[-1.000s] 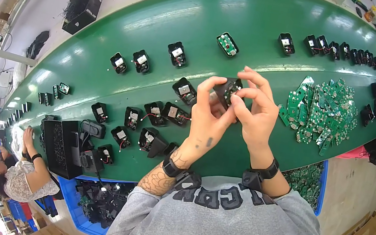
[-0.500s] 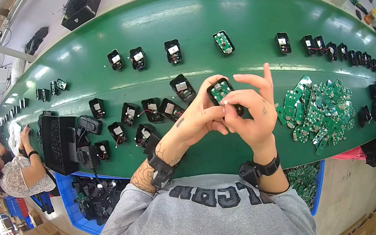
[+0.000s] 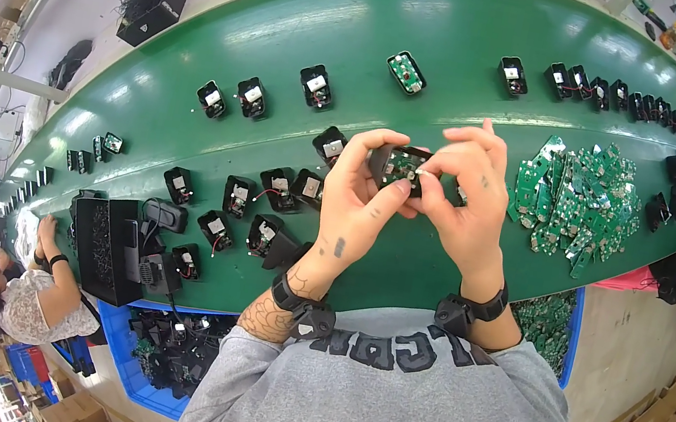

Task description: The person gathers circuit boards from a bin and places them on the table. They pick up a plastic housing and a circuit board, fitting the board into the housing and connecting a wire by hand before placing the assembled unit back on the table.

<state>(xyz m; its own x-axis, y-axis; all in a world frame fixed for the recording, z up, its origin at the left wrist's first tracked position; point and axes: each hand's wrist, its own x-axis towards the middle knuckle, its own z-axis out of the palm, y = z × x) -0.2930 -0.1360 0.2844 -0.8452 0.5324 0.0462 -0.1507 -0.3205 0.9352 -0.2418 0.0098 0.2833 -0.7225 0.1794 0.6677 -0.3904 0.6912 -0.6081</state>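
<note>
My left hand (image 3: pixel 356 210) is closed round a small black plastic housing (image 3: pixel 379 162), held up above the green bench. A green circuit board (image 3: pixel 403 164) sits in the housing's open face, and my left thumb presses its lower edge. My right hand (image 3: pixel 472 208) pinches with thumb and forefinger at the board's right side. A tiny white bit shows at those fingertips; I cannot tell whether it is a connector. Just left of my left hand, an open housing (image 3: pixel 330 146) lies partly covered. Farther off, another housing holds a fitted green board (image 3: pixel 405 72).
A heap of green circuit boards (image 3: pixel 580 199) lies to my right. Open housings with wires (image 3: pixel 237 196) stand left and along the far strip (image 3: pixel 316 87). A black box of screws (image 3: pixel 101 246) and a blue bin (image 3: pixel 143 394) are at left. Co-workers (image 3: pixel 38 294) sit at both sides.
Both hands have shifted slightly, and the housing has turned so its board lies more level. My right forefinger, raised before, now bends in closer to the other fingers.
</note>
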